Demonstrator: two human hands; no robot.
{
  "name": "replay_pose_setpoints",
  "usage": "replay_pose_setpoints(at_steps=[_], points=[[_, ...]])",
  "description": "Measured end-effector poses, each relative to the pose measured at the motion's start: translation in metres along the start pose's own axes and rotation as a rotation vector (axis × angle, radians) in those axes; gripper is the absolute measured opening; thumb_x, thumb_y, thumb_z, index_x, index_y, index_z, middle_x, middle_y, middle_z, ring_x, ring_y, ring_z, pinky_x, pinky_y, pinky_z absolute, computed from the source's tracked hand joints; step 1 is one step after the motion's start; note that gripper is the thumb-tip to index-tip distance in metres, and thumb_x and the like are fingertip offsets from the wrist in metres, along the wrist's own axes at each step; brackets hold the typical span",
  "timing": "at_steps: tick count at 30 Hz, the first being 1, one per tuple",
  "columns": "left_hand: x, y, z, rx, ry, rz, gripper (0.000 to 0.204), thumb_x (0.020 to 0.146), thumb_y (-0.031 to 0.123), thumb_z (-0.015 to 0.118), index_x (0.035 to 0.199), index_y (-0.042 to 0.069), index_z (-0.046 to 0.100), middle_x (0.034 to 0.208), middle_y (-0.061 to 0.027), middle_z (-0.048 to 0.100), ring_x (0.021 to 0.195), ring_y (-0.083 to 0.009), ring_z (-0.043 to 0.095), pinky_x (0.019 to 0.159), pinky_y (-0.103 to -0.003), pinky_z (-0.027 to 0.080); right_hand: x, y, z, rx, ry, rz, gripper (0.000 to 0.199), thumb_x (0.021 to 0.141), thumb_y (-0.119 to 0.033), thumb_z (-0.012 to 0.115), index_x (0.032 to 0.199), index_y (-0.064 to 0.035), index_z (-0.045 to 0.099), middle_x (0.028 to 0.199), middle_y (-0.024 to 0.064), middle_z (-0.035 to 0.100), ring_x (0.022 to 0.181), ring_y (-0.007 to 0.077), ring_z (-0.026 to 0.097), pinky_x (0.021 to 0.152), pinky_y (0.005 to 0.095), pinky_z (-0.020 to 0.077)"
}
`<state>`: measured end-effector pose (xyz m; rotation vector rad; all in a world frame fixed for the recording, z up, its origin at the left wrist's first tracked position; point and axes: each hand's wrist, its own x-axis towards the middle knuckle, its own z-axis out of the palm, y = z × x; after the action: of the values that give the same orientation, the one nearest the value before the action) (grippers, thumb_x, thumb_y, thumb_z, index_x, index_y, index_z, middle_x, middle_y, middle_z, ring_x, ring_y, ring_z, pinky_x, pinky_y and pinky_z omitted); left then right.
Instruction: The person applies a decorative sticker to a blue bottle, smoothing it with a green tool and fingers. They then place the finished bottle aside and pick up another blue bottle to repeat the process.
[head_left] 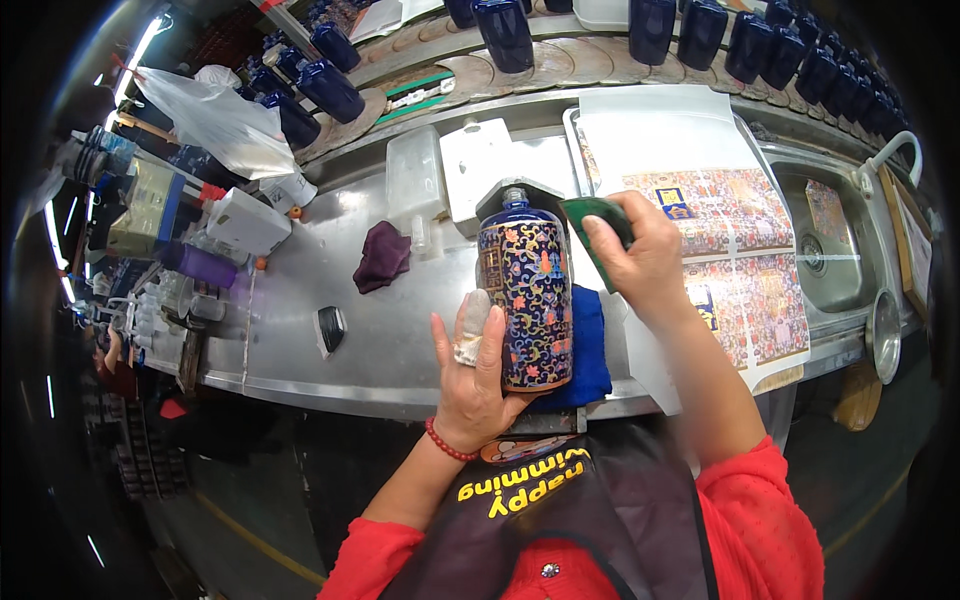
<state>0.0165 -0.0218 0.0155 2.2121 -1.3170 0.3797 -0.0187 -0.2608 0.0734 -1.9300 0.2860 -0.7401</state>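
Observation:
A dark blue bottle [535, 310] with a colourful floral pattern lies with its neck pointing away from me. My left hand [474, 390] holds it low on its left side; one finger has a whitish covering, and a red bead bracelet circles the wrist. In my right hand [645, 255] a flat dark green scraper [592, 235] is pinched between thumb and fingers, near the bottle's right shoulder. Under and beside the bottle is a blue cloth [592, 355]. To the right, printed decal sheets [740, 270] with similar bright patterns lie on white paper.
Left on the metal worktop [290, 270] are a purple cloth [383, 256] and a small black-and-white piece [330, 330]. Behind stand clear plastic containers [414, 175]. A sink [835, 250] is at the right. Blue bottles [503, 35] line a conveyor [570, 60] at the back.

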Motion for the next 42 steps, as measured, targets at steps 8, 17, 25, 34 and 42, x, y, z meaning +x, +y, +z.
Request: replay_pose_setpoints(at_steps=[8, 17, 25, 34, 42], points=[[0.0, -0.002, -0.006, -0.164, -0.013, -0.048, 0.106, 0.086, 0.05, 0.075, 0.156, -0.009, 0.021, 0.148, -0.0281, 0.048, 0.144, -0.0531, 0.035, 0.118, -0.069, 0.006, -0.014, 0.013, -0.001, 0.121, 0.051, 0.124, 0.019, 0.095, -0.017, 0.072, 0.105, -0.0015, 0.066, 0.086, 0.003, 0.068, 0.073, 0.0071, 0.063, 0.065, 0.0237, 0.0519], [0.007, -0.003, -0.009, -0.149, -0.071, -0.036, 0.116, 0.075, 0.049, 0.085, 0.156, -0.007, 0.025, 0.147, -0.0292, 0.048, 0.144, -0.0496, 0.036, 0.117, -0.07, 0.007, -0.03, 0.013, -0.01, 0.396, -0.097, 0.319, 0.02, 0.097, -0.017, 0.071, 0.105, -0.0011, 0.063, 0.087, 0.0028, 0.069, 0.076, 0.0062, 0.064, 0.068, 0.0226, 0.0528], [0.012, 0.009, -0.007, 0.021, -0.012, 0.041, 0.111, 0.073, 0.047, 0.088, 0.155, -0.002, 0.031, 0.148, -0.0263, 0.049, 0.139, -0.0469, 0.045, 0.12, -0.066, 0.006, -0.03, 0.018, -0.009, 0.334, -0.105, 0.217, 0.02, 0.096, -0.018, 0.071, 0.104, -0.0015, 0.063, 0.087, 0.0029, 0.069, 0.076, 0.0068, 0.064, 0.067, 0.0229, 0.0524], [0.006, 0.005, -0.009, -0.127, -0.001, -0.017, 0.108, 0.077, 0.043, 0.085, 0.158, -0.001, 0.028, 0.152, -0.0265, 0.044, 0.145, -0.0486, 0.035, 0.119, -0.066, 0.009, -0.032, 0.018, -0.013, 0.441, -0.118, 0.347, 0.02, 0.096, -0.017, 0.072, 0.105, -0.0011, 0.063, 0.089, 0.0028, 0.069, 0.075, 0.0076, 0.064, 0.066, 0.0235, 0.0524], [0.009, 0.002, -0.008, -0.144, -0.008, -0.018, 0.109, 0.072, 0.041, 0.088, 0.155, -0.002, 0.033, 0.152, -0.0274, 0.044, 0.143, -0.0491, 0.038, 0.118, -0.067, 0.011, -0.035, 0.021, -0.01, 0.318, -0.079, 0.278, 0.021, 0.096, -0.016, 0.072, 0.108, -0.001, 0.063, 0.09, 0.0023, 0.069, 0.078, 0.0068, 0.063, 0.07, 0.0229, 0.0523]])
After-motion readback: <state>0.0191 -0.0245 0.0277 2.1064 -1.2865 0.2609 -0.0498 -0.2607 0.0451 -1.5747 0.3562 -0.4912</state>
